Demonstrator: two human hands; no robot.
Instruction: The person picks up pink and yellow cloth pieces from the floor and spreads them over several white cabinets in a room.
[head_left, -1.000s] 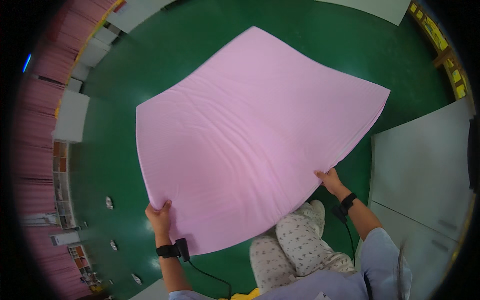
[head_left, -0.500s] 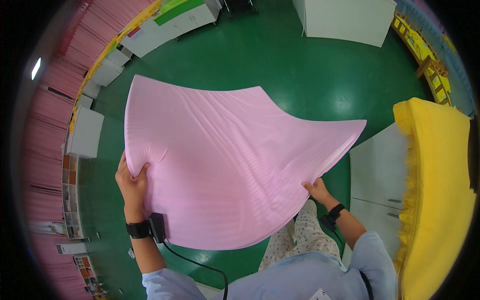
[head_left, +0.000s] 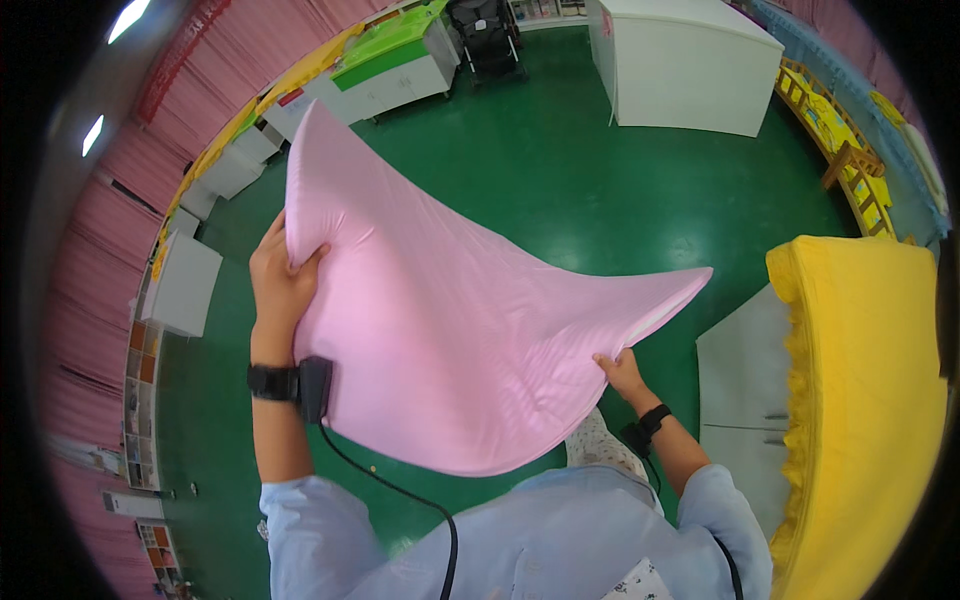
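A broad pink cloth-covered pad (head_left: 430, 330) hangs in the air before me, bent into a curve with one corner pointing up at the left and another out to the right. My left hand (head_left: 286, 270) is closed on its left edge, the thumb pressing a crease into the front face. Lower down, my right hand (head_left: 622, 372) pinches the right edge, where a white strip shows along the side. Both wrists carry black straps with small black boxes. The pad's underside and the fingers behind it are hidden.
Green floor (head_left: 560, 200) spreads around me. At my right stands a pale cabinet (head_left: 745, 370) with a yellow ruffled cover (head_left: 860, 400). A white cabinet (head_left: 690, 70), a black stroller (head_left: 485, 40) and a green-topped cabinet (head_left: 395, 65) are farther off. Low white units line the left.
My left hand has risen, lifting the pad's left side so its far edge slopes more steeply. My right hand stays nearly in place. The view has tilted up, showing more of the far room.
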